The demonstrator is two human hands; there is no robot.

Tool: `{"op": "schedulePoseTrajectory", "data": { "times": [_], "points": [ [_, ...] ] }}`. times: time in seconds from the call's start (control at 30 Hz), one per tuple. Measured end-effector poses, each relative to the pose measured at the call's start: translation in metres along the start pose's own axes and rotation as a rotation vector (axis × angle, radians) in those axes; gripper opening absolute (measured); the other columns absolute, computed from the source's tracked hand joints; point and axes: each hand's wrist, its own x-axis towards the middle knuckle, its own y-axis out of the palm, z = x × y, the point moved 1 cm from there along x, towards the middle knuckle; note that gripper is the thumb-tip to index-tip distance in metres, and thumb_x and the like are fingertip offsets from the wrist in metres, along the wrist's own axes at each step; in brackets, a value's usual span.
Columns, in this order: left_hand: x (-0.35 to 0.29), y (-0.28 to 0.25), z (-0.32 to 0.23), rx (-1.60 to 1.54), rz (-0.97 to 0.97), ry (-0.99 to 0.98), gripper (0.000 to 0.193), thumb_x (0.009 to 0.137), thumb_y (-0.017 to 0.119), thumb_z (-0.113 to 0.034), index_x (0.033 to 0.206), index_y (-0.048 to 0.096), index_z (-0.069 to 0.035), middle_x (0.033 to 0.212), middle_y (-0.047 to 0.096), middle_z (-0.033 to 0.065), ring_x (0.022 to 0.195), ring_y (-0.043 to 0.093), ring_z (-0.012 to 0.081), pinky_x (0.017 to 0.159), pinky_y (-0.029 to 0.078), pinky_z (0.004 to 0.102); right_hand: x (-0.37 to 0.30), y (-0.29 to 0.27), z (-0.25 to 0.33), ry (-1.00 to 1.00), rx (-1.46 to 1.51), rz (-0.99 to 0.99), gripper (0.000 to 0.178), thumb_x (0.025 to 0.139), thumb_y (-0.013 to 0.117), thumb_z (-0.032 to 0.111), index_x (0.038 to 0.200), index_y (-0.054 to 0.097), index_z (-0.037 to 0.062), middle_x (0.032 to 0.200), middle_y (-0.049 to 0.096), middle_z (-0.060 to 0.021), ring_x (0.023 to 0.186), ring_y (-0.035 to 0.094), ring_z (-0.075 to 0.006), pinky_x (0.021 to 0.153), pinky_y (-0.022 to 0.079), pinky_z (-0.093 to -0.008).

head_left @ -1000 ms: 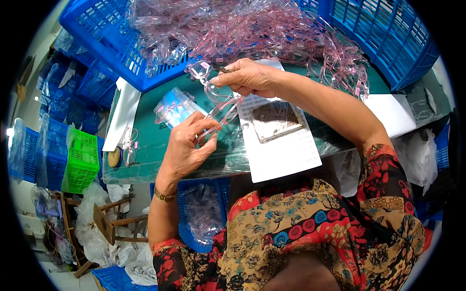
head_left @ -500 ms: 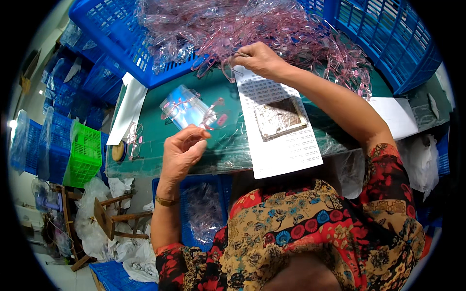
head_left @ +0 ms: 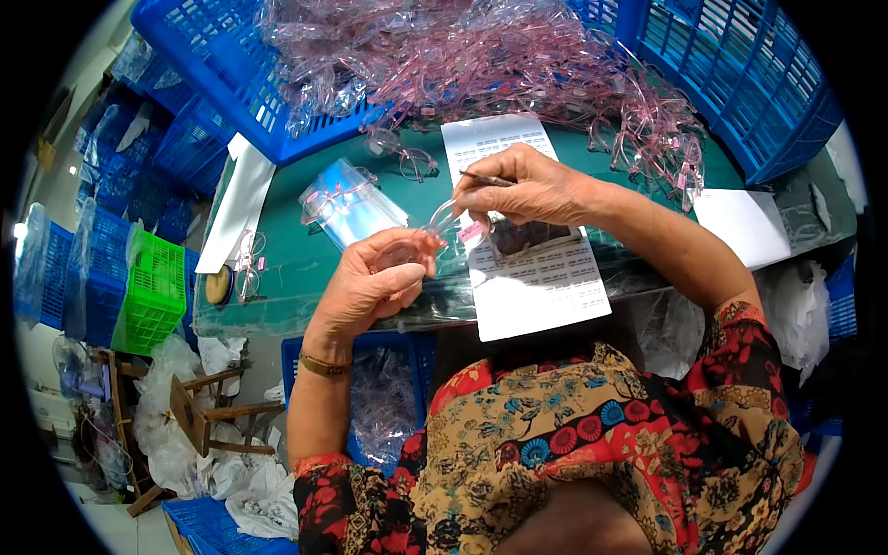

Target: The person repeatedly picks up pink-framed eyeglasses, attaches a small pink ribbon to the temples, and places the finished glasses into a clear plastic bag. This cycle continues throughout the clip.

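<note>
Between my hands is a pair of clear pink eyeglasses (head_left: pixel 443 222) with a small pink tag (head_left: pixel 471 231). My left hand (head_left: pixel 375 282) is closed around one side of it, thumb and fingers pinching a lens. My right hand (head_left: pixel 532 190) is closed on a slim dark tool (head_left: pixel 488 178), and its fingertips are at the other side of the glasses; whether they grip them I cannot tell. Under that hand lies a white sheet of printed labels (head_left: pixel 546 310), with a dark flat block (head_left: pixel 532 239) on it, partly hidden.
Pink eyeglasses in clear plastic (head_left: pixel 462 69) are heaped at the back, between blue crates (head_left: pixel 213 79). One loose pair (head_left: pixel 416 164) lies before the heap. Glasses on a clear-blue packet (head_left: pixel 356 208) lie left, near a round lidded tin (head_left: pixel 219 285). White paper (head_left: pixel 740 227) lies right.
My right hand has come back from the heap toward me, over the label sheet. My left hand has moved right and slightly up, lifting glasses to meet it. One pair now lies before the heap.
</note>
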Motion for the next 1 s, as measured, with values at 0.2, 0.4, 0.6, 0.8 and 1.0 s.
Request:
{"op": "schedulePoseTrajectory", "data": {
  "times": [0.2, 0.4, 0.6, 0.8, 1.0],
  "points": [
    [0.007, -0.008, -0.010, -0.114, -0.162, 0.121, 0.043, 0.093, 0.056, -0.021, 0.128, 0.047, 0.002, 0.090, 0.062, 0.0134, 0.054, 0.057, 0.0090, 0.033, 0.035, 0.0148, -0.007, -0.014, -0.022, 0.013, 0.258, -0.015, 0.031, 0.090, 0.063, 0.034, 0.096, 0.066, 0.0037, 0.071, 0.057, -0.0005, 0.061, 0.048, -0.0043, 0.044, 0.031, -0.0187],
    [-0.012, -0.077, 0.007, 0.492, -0.659, 0.222, 0.035, 0.094, 0.056, -0.033, 0.089, 0.063, 0.000, 0.067, 0.061, 0.0055, 0.050, 0.054, 0.0074, 0.037, 0.032, 0.0184, -0.002, -0.018, -0.023, 0.018, 0.242, -0.177, 0.033, 0.093, 0.059, 0.036, 0.096, 0.062, 0.0038, 0.076, 0.056, -0.0008, 0.059, 0.049, -0.0038, 0.042, 0.029, -0.0159],
    [-0.013, -0.085, 0.007, 1.248, -0.981, 0.069, 0.057, 0.085, 0.059, -0.053, 0.061, 0.060, -0.001, 0.059, 0.060, 0.0134, 0.054, 0.058, 0.0236, 0.051, 0.042, 0.0375, -0.003, -0.023, -0.032, -0.008, 0.274, -0.137, 0.031, 0.094, 0.057, 0.034, 0.091, 0.060, 0.0032, 0.078, 0.057, -0.0011, 0.055, 0.047, -0.0043, 0.043, 0.033, -0.0186],
    [0.010, -0.070, 0.002, 1.407, -1.029, -0.092, 0.061, 0.076, 0.065, -0.058, 0.058, 0.056, -0.001, 0.063, 0.062, 0.0180, 0.063, 0.061, 0.0325, 0.058, 0.046, 0.0433, -0.003, -0.017, -0.032, -0.117, 0.056, -0.284, 0.029, 0.093, 0.058, 0.032, 0.090, 0.062, 0.0035, 0.071, 0.058, -0.0003, 0.050, 0.045, -0.0039, 0.044, 0.035, -0.0193],
    [0.005, -0.104, 0.014, 1.178, -0.965, 0.099, 0.041, 0.081, 0.069, -0.036, 0.062, 0.061, -0.001, 0.057, 0.061, 0.0118, 0.049, 0.059, 0.0222, 0.046, 0.044, 0.0348, -0.003, -0.015, -0.029, -0.099, 0.047, -0.303, 0.026, 0.093, 0.059, 0.030, 0.090, 0.062, 0.0040, 0.071, 0.059, 0.0008, 0.050, 0.045, -0.0028, 0.043, 0.035, -0.0188]
  ]
}}
